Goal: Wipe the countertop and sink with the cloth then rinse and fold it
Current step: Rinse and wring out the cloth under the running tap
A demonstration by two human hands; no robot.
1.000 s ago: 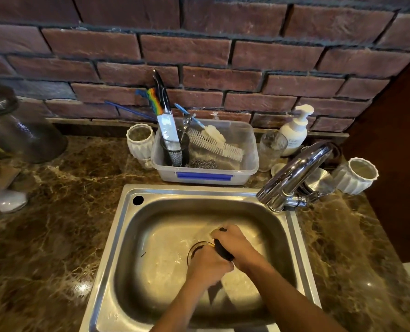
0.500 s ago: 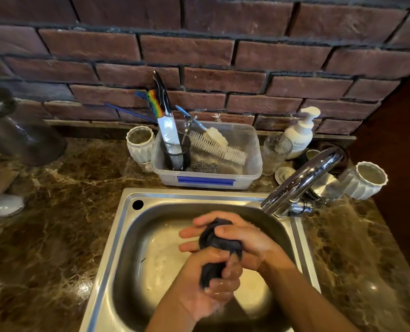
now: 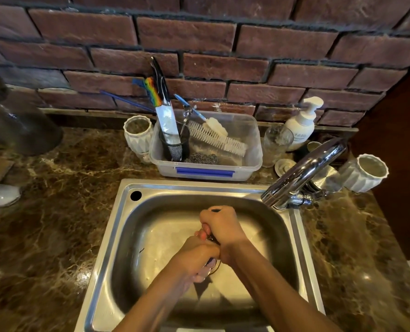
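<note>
Both of my hands are clenched together over the middle of the steel sink (image 3: 117, 226). My right hand (image 3: 223, 226) sits above and slightly behind my left hand (image 3: 194, 257). Between them they squeeze a dark cloth (image 3: 213, 238), almost wholly hidden; only thin dark slivers show between the fingers and below my left palm. The brown marble countertop (image 3: 55, 224) surrounds the sink. The chrome tap (image 3: 304, 173) points over the sink's back right corner; I see no water running from it.
Behind the sink stands a clear plastic tub (image 3: 206, 168) holding a knife, a brush and a steel scourer. White ribbed cups (image 3: 138, 133) (image 3: 367, 173), a glass (image 3: 277, 142) and a soap pump bottle (image 3: 302, 123) line the brick wall. A dark pot (image 3: 14, 121) sits far left.
Half a second ago the hands were raised and looser, with the dark cloth plainly visible. Now they are lower in the sink and clenched tight around it, hiding it.
</note>
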